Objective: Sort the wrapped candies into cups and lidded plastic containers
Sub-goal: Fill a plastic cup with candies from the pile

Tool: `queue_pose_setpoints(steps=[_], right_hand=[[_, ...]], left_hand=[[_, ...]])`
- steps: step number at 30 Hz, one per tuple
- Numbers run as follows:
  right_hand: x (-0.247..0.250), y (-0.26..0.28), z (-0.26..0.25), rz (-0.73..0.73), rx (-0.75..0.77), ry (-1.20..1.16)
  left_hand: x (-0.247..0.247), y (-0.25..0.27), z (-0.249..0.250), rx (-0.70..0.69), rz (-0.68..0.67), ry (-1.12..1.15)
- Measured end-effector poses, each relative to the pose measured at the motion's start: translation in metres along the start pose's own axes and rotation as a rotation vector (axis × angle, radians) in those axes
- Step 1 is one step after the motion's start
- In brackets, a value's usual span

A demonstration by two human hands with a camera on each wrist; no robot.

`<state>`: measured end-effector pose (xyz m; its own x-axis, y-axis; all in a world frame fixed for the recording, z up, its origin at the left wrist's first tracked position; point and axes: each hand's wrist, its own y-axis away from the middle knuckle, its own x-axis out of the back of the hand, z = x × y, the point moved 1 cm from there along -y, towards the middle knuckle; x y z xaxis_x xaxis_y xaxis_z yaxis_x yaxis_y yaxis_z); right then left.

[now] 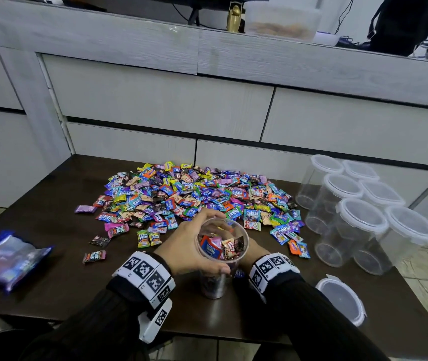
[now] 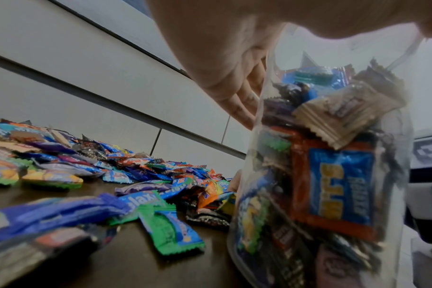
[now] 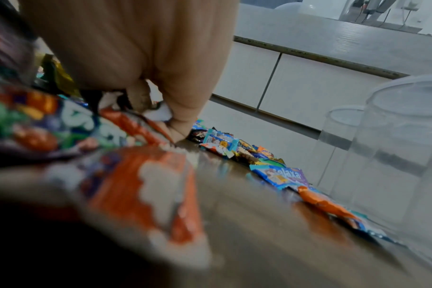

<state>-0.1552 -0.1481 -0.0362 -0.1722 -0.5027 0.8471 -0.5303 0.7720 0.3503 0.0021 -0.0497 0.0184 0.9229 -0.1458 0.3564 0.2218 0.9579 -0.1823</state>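
Observation:
A clear plastic cup (image 1: 222,250) packed with wrapped candies stands on the dark table (image 1: 51,290) in front of me. My left hand (image 1: 189,241) grips it near the rim, thumb on the near side and fingers round the far side; in the left wrist view those fingers (image 2: 242,101) lie against the cup wall (image 2: 321,175). Behind the cup on its right, my right hand (image 1: 253,250) is mostly hidden. The right wrist view shows its fingertips (image 3: 176,134) down on the table, pinching an orange-and-white wrapper (image 3: 136,124). The large candy pile (image 1: 202,196) lies beyond.
Several lidded clear containers (image 1: 358,212) stand at the table's right edge, also seen at the right wrist view's right side (image 3: 395,146). A loose lid (image 1: 341,299) lies near the front right. A blue candy bag (image 1: 7,259) sits at the left. Grey drawers rise behind.

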Motion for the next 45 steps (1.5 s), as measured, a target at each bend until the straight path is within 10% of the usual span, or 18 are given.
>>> queue_pose_setpoints(steps=[8,25,45], right_hand=[[0.011,0.005,0.01,0.054,0.009,0.015],[0.093,0.071,-0.027,0.774,0.386,-0.467],[0.068,0.087,-0.07,0.623,0.611,-0.089]], left_hand=[[-0.002,0.002,0.001,-0.008,0.029,0.027],[-0.003,0.002,-0.002,0.026,0.019,0.032],[-0.003,0.001,-0.01,0.059,0.064,0.071]])
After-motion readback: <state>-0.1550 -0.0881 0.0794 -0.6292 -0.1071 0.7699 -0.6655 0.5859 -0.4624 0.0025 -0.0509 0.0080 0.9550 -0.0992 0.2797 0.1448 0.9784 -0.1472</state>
